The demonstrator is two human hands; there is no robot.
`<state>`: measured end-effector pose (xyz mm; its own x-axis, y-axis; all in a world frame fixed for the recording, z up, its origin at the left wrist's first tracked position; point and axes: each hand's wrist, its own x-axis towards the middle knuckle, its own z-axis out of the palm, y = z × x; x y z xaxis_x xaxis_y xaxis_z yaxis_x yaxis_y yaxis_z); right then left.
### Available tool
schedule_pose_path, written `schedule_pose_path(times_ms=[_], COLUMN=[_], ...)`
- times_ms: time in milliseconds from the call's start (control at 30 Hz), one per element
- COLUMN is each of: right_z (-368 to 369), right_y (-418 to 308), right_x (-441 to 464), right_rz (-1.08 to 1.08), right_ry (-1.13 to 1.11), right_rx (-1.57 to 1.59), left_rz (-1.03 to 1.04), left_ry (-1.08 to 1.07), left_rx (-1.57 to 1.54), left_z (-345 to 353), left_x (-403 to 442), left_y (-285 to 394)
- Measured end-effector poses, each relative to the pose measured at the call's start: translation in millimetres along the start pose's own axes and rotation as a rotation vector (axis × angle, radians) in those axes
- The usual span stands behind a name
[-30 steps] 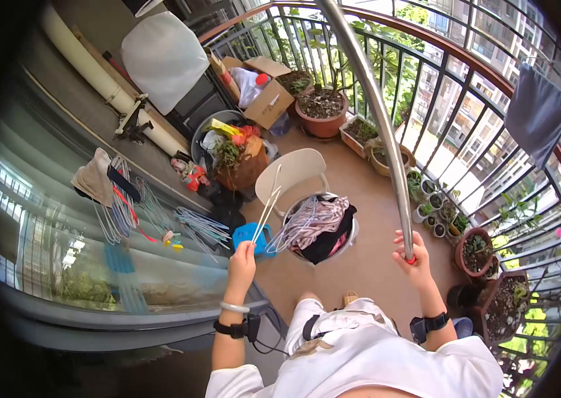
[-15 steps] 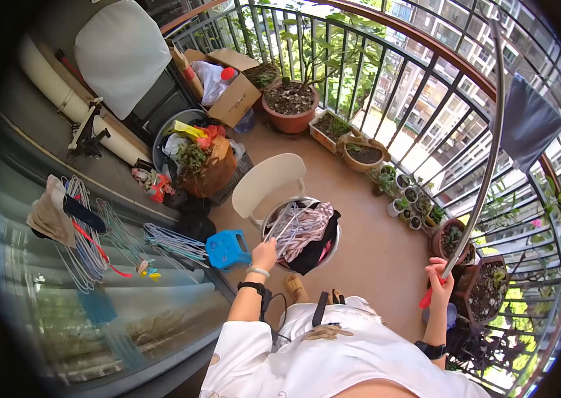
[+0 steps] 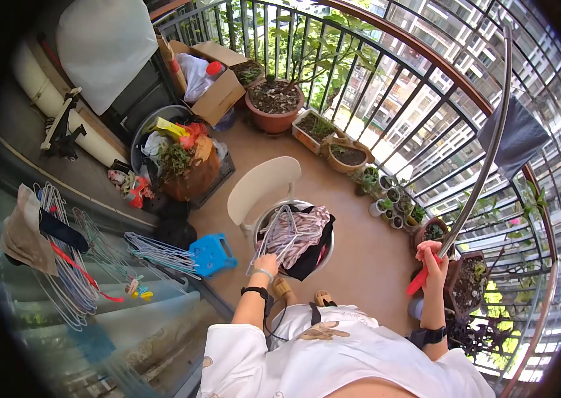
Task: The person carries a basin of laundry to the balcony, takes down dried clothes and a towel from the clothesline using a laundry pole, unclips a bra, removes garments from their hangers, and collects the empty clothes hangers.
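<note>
My left hand is closed on a wire clothes hanger at the near left side of the basin. Part of the hanger lies over a pink-and-white striped garment, so I cannot tell whether they are joined. The striped garment rests with black clothing in a round basin on a pale chair. On the right, my right hand wraps round a clothes pole near its red grip. The pole slants up and away, past the railing side.
Potted plants line the railing. A blue plastic stool stands left of the chair. Several spare hangers hang on the left. A dark cloth hangs beyond the pole, and a cardboard box sits at the back.
The view has shifted a little. My left hand has moved slightly toward me beside the basin, and the hanger's outline shows more clearly over the clothes. My right hand still grips the pole.
</note>
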<state>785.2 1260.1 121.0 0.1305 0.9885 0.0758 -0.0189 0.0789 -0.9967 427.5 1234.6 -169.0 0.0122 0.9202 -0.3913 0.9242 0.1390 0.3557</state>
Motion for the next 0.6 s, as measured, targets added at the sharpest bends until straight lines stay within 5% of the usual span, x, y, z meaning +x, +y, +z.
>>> schedule_pose_path(times_ms=[600], right_z=[84.0], right_y=[-132.2], right_x=[74.3], right_rz=[-0.397], right_ry=[-0.21], right_rx=[0.306], left_rz=[-0.123], left_ry=[-0.062], left_rx=[0.007], left_z=[-3.0], left_x=[15.1], left_y=[-13.2])
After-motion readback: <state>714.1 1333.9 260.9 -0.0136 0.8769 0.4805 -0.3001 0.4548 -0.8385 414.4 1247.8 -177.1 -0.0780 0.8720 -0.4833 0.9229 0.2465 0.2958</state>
